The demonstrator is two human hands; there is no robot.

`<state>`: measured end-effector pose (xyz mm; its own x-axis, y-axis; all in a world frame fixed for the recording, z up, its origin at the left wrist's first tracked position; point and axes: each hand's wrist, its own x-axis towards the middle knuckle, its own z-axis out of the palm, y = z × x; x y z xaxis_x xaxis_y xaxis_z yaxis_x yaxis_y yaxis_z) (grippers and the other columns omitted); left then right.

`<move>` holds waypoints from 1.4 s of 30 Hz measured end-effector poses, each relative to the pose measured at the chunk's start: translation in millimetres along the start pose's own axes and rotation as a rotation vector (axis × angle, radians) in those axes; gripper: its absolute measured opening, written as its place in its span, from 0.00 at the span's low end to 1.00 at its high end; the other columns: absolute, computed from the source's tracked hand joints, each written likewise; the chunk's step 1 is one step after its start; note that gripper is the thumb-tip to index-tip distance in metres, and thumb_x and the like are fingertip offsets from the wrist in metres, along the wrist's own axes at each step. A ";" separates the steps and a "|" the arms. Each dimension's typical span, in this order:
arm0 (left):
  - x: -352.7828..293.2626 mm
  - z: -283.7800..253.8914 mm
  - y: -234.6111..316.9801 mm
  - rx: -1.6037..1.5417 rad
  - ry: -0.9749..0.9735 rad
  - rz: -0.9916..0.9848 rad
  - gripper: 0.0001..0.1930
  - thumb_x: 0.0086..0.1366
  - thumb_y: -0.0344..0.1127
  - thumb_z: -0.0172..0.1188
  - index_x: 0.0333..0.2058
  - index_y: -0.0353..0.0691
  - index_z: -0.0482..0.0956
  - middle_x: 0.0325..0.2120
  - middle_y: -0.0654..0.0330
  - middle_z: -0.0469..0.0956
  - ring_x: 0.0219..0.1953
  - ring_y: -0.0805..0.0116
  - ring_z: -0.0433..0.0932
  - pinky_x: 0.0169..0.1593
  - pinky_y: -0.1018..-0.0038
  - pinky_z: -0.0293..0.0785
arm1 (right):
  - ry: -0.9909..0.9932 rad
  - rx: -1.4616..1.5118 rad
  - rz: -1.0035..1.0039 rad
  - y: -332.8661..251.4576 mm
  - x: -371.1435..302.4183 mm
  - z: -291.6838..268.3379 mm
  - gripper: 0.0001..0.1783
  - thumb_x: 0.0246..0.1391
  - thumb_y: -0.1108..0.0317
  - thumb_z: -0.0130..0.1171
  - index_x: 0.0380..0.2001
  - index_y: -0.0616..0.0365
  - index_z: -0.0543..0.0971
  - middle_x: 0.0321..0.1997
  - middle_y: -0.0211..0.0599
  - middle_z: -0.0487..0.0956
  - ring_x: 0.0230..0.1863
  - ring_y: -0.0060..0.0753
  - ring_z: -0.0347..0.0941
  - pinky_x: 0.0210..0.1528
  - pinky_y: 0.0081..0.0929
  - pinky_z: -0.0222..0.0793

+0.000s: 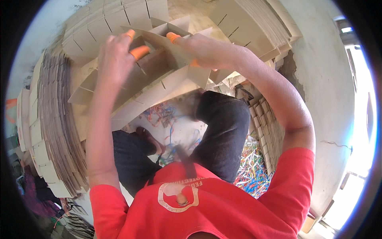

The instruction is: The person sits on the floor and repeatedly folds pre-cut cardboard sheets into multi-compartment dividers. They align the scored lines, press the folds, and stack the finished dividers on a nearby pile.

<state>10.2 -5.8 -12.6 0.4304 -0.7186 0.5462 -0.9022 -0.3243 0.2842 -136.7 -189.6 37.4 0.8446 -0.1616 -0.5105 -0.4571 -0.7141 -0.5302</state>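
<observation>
In front of me is a partly interlocked cardboard divider [149, 65], made of slotted grey-brown strips crossing each other. My left hand [115, 57] is at its left side, somewhat blurred, with orange finger covers on the fingertips; a strip's edge lies between finger and thumb. My right hand [203, 49], also with orange finger covers, grips the divider from the right, one finger over the top and the thumb lower down. A long slotted cardboard strip [149, 95] runs along the near side, above my knees. The palms are turned away.
Stacks of slotted cardboard sheets stand at the left [59, 115], far left [115, 20] and far right [254, 26]. Another cardboard stack [264, 131] sits beside my right knee. Colourful strip scraps [254, 167] litter the floor. A pale wall [326, 99] rises at the right.
</observation>
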 end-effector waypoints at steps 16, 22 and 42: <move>-54.8 37.0 40.4 -0.217 -0.257 -0.118 0.10 0.53 0.34 0.67 0.31 0.35 0.80 0.27 0.51 0.80 0.30 0.51 0.78 0.33 0.60 0.74 | 0.292 -0.446 -0.296 42.8 -5.2 33.8 0.14 0.52 0.70 0.59 0.42 0.61 0.77 0.34 0.49 0.81 0.39 0.48 0.80 0.35 0.40 0.76; -47.3 31.6 61.8 -0.223 0.032 0.100 0.19 0.50 0.38 0.71 0.38 0.33 0.81 0.33 0.56 0.82 0.37 0.57 0.76 0.37 0.64 0.74 | 1.204 -0.844 0.182 198.8 -7.7 -30.6 0.22 0.55 0.65 0.59 0.54 0.51 0.75 0.55 0.45 0.74 0.54 0.48 0.71 0.52 0.48 0.68; -2.3 95.3 101.2 -0.124 -0.115 0.189 0.27 0.57 0.42 0.65 0.53 0.37 0.72 0.49 0.55 0.76 0.54 0.53 0.70 0.56 0.57 0.63 | 1.270 -0.447 0.353 267.8 -16.0 -68.2 0.09 0.55 0.63 0.54 0.39 0.51 0.75 0.39 0.46 0.81 0.43 0.54 0.77 0.41 0.49 0.70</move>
<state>-84.6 -95.6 -60.2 0.2425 -0.8268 0.5075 -0.9530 -0.1049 0.2844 -253.5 -424.7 -50.3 0.4870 -0.7061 0.5140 -0.7733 -0.6222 -0.1220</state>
